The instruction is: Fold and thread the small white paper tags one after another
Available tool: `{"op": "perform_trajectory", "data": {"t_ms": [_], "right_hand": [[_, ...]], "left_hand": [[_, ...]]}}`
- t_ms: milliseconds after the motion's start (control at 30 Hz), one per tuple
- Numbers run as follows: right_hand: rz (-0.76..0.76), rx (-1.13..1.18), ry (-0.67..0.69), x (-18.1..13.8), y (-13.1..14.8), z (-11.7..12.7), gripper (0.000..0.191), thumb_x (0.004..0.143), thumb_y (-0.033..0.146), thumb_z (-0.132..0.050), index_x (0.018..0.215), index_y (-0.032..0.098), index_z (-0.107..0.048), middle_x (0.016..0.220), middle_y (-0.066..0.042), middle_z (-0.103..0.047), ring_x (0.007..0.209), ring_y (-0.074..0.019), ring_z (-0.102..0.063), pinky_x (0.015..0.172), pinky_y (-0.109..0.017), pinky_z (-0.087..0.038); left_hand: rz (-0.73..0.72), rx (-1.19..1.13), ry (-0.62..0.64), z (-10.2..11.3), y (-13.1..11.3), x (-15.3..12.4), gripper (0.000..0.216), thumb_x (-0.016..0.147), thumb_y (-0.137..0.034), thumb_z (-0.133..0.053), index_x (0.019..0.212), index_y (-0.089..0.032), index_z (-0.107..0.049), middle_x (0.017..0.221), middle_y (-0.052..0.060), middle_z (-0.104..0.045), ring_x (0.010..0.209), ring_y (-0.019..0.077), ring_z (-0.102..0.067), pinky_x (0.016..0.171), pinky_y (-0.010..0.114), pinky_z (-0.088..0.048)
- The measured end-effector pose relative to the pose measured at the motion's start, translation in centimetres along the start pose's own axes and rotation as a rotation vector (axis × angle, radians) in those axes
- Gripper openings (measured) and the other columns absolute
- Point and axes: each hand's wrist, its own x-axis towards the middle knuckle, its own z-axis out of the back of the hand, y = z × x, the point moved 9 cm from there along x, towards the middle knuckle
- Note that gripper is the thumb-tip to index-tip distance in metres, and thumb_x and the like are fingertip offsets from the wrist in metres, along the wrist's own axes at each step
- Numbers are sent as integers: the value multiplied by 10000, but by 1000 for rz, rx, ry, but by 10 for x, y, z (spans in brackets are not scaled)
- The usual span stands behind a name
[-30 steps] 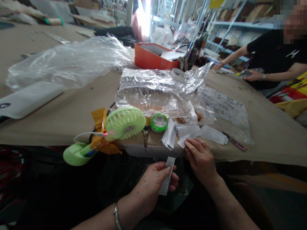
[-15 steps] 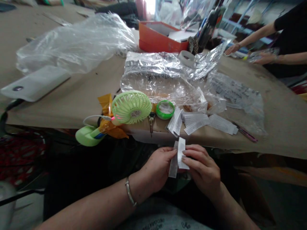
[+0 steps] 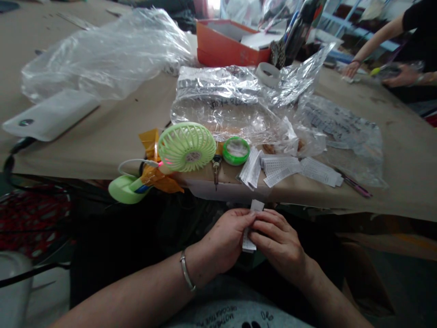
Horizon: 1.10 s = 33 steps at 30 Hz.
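Observation:
My left hand and my right hand meet below the table edge, both pinching a small stack of white label strips held upright between the fingertips. A metal bangle sits on my left wrist. On the table just above lie more white label strips in fanned piles.
A light green fan with orange tape stands at the table edge beside a green tape roll. Crumpled clear plastic bags lie behind, then an orange box. A white pouch lies left. Another person's hands work at far right.
My right hand took a strip from the table and brought it to the one in my left hand. The two strips are now pressed together between both hands.

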Motion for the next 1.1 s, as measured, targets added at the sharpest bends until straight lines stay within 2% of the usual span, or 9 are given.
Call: {"op": "perform_trajectory", "data": {"t_ms": [200,300,367,500,600,700,800,933,1100], "right_hand": [[-15,27,7,5,8,-2,198,826,64,-583,981,163,-654,925,-61,-705,1062,-208,-584,950,-405,-491],[-42,3,20,6,2,7,237,831,132,-596,1064,167,-617,963,-60,-695,1061,-219,-576,941,-405,-501],[-105,-96,-8,3,-18,24,276,849,172,-581,1125,175,-579,1037,-76,-669,1110,-234,-545,934,-416,-498],[-372,-498,-135,-13,-85,75,412,903,335,-508,1266,139,-481,1177,-157,-581,1169,-295,-486,960,-507,-437],[-512,-748,-11,-26,-123,84,593,876,518,-479,1296,99,-470,1266,-201,-531,1180,-373,-449,933,-565,-403],[-535,-837,87,-36,-132,78,484,890,465,-485,1259,153,-526,1276,-146,-557,1178,-369,-450,917,-542,-391],[-498,-813,38,-41,-125,81,335,905,353,-499,1173,172,-585,1190,-111,-618,1130,-312,-504,931,-489,-389],[-436,-646,-71,-45,-121,94,189,904,241,-499,1021,183,-636,1039,-82,-673,1014,-238,-582,910,-414,-441],[-448,-431,-240,-44,-112,108,119,874,197,-535,903,210,-650,940,-62,-671,933,-220,-614,880,-433,-479]], "left_hand": [[-18,-28,-67,14,7,2,244,630,-238,-790,772,-76,-676,673,32,-629,539,69,-555,475,150,-373],[-19,-8,-74,16,9,4,262,679,-287,-765,799,-77,-666,663,38,-637,535,80,-572,478,161,-411],[10,32,-126,20,10,5,261,716,-304,-739,828,-83,-658,677,57,-665,556,111,-610,524,200,-472],[50,110,-226,28,12,4,235,733,-287,-724,836,-94,-640,696,77,-697,605,161,-659,571,253,-527],[50,131,-222,30,15,5,256,729,-310,-727,833,-94,-640,679,73,-697,576,151,-652,558,248,-528],[53,144,-223,33,18,5,264,740,-325,-714,845,-95,-639,686,76,-701,571,147,-650,561,248,-530],[57,145,-235,36,18,5,253,736,-313,-718,833,-96,-633,687,78,-702,592,159,-659,567,254,-535],[51,183,-220,38,17,6,281,748,-348,-705,862,-100,-640,729,86,-711,657,176,-678,606,261,-547],[35,223,-228,31,12,0,232,773,-310,-679,850,-95,-641,732,89,-701,642,165,-667,595,256,-540]]}}
